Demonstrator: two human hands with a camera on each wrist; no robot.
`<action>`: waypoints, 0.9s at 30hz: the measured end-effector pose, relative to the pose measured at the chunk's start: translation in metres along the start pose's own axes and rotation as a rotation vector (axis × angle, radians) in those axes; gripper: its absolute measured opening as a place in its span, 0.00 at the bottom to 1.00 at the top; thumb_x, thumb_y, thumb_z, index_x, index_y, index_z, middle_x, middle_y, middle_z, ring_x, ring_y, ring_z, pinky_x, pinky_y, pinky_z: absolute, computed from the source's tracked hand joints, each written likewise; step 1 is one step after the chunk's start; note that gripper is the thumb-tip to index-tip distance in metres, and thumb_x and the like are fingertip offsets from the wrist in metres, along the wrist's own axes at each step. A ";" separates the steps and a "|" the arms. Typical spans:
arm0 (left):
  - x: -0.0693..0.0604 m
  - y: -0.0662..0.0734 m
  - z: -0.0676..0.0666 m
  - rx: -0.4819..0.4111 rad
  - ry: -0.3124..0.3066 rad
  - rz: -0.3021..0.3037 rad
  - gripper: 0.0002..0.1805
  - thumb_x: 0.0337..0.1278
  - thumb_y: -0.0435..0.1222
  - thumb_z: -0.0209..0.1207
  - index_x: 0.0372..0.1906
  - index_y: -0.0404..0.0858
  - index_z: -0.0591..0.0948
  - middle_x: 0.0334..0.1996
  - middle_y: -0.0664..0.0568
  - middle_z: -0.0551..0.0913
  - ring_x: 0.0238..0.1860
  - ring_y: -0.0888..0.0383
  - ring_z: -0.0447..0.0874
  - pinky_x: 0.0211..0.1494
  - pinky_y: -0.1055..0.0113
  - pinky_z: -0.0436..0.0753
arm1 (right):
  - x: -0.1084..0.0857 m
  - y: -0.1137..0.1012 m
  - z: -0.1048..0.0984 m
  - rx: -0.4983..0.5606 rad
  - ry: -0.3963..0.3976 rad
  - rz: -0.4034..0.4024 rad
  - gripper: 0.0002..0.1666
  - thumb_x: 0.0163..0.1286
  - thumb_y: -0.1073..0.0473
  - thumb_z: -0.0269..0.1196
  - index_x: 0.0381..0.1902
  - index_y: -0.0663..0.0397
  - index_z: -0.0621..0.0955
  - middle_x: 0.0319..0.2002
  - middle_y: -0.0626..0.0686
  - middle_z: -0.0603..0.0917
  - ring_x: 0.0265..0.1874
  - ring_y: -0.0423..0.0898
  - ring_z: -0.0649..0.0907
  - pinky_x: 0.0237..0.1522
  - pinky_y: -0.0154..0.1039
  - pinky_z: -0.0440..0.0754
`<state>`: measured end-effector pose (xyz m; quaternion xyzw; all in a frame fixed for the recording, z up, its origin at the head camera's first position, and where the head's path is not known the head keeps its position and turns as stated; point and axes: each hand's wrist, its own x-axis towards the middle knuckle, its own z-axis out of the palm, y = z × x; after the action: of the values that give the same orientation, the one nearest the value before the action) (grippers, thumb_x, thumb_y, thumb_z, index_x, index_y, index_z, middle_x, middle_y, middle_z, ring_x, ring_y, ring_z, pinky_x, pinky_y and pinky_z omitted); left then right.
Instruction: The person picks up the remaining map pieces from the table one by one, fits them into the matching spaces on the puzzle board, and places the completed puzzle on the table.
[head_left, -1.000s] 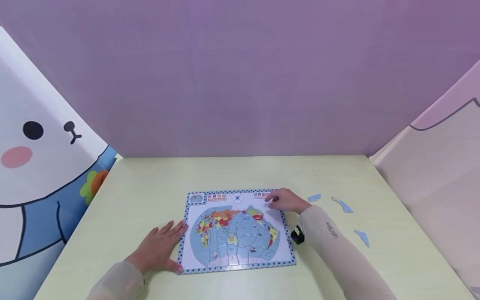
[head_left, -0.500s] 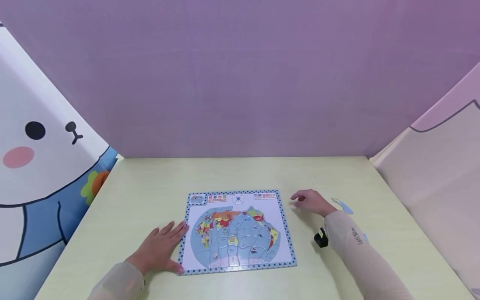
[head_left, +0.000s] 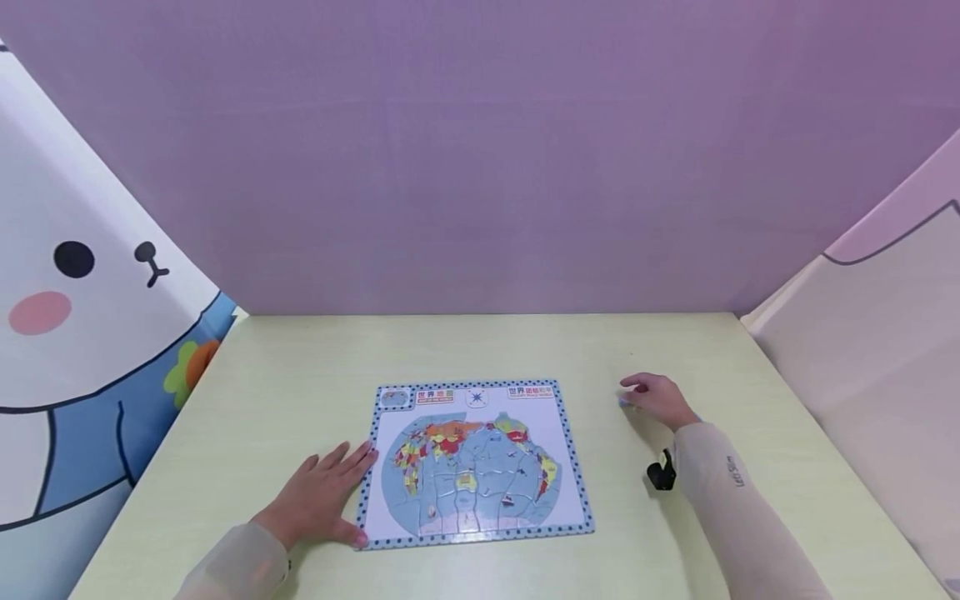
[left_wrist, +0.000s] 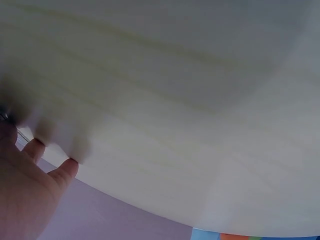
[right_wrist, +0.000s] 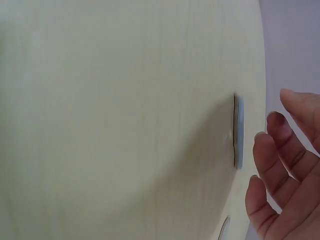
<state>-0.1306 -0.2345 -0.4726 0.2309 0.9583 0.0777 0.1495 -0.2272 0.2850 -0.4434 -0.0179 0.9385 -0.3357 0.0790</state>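
The map puzzle board lies flat, with a dotted border and fitted pieces forming a blue globe. Spread fingers of my left hand rest on its left edge; the left wrist view shows part of this hand. To the board's right, my right hand is above a loose blue piece, which it partly covers. In the right wrist view this thin piece lies on the table, apart from the loosely bent, empty fingers of my right hand.
Another loose piece shows at the lower edge of the right wrist view. The pale table meets a purple backdrop behind, with a cartoon-printed panel at left and a pale panel at right.
My right hand has moved off the board to the right, over the loose pieces, and its sleeve now covers some of them. My left hand stays at the board's left edge.
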 end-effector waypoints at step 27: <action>0.001 0.002 -0.003 -0.022 -0.025 -0.021 0.63 0.27 0.70 0.65 0.71 0.36 0.64 0.72 0.45 0.61 0.71 0.37 0.54 0.64 0.32 0.57 | 0.016 0.026 -0.008 -0.127 -0.144 0.043 0.25 0.60 0.64 0.66 0.54 0.71 0.76 0.45 0.69 0.79 0.39 0.57 0.78 0.43 0.54 0.76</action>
<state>-0.1318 -0.2327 -0.4692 0.2201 0.9577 0.0839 0.1651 -0.2439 0.3086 -0.4563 -0.0267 0.9499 -0.2718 0.1523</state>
